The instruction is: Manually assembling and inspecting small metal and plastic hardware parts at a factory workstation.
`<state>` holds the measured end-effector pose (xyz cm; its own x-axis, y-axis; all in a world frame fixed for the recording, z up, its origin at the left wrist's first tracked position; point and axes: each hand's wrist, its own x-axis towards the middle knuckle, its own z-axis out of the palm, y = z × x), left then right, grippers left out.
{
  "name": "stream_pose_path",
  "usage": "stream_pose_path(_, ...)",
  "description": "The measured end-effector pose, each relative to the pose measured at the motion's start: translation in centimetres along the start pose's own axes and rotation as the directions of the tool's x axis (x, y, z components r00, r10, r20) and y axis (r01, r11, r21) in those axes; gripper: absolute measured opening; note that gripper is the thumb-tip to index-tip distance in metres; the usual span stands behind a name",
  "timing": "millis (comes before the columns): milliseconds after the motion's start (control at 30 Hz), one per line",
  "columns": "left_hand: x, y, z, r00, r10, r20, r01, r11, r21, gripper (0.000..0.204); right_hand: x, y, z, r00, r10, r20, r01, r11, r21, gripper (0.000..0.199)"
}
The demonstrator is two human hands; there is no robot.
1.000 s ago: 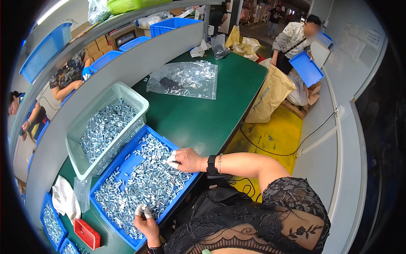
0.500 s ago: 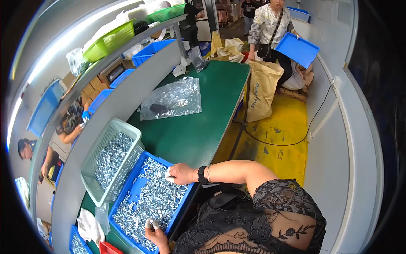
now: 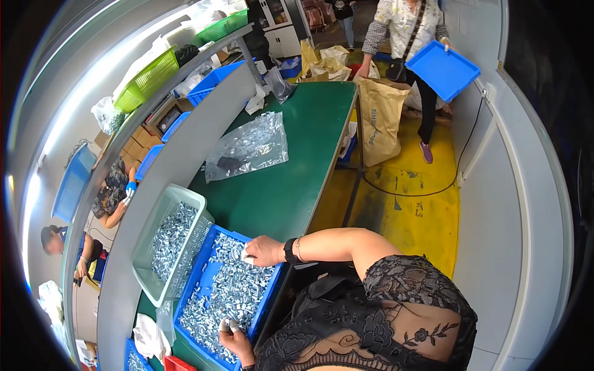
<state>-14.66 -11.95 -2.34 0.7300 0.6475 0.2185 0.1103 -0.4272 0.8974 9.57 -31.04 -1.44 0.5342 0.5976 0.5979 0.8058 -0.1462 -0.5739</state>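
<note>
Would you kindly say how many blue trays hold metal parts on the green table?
2: the large tray, lower centre, and the small tray, lower left; others may be hidden.

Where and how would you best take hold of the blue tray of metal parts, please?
The blue tray is probably best gripped by the raised rim of its short ends, left hand at the near end, right hand at the far one, coming from the person's side. The pale green basket crowds its left long side, and the loose metal parts inside suggest keeping it level.
</note>
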Motion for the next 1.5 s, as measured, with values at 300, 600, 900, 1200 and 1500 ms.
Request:
stream_pose_path(300, -0.2, 1.4, 0.0, 0.999, -0.034, 0.013, 0.034, 0.999, 0.000, 0.019, 0.1, 0.1, 0.0, 1.000, 0.001, 0.003, -0.001, 1.000, -0.020, 0.011)
stream_pose_path(600, -0.5, 1.6, 0.0, 0.997, -0.075, 0.018, 0.076, 0.992, -0.099, 0.018, 0.1, -0.1, -0.5, 0.999, 0.027, 0.021, -0.026, 0.999, -0.034, 0.011)
stream_pose_path(900, -0.3, 4.5, -0.4, 0.989, 0.141, 0.033, -0.144, 0.984, 0.105, 0.018, 1.2, -1.6, -0.1, 0.928, 0.339, 0.155, -0.355, 0.930, 0.095, 0.019)
stream_pose_path(1200, 0.0, 9.5, -1.7, 0.970, -0.120, 0.214, 0.187, 0.924, -0.332, 0.017, 2.9, -14.4, 0.9, 0.856, 0.080, 0.510, -0.404, 0.718, 0.567, 0.021)
stream_pose_path(1500, -1.0, 8.2, -2.9, 0.976, -0.125, 0.179, 0.190, 0.890, -0.415, 0.018, 3.6, -15.6, 2.1, 0.785, -0.024, 0.619, -0.335, 0.824, 0.457, 0.024)
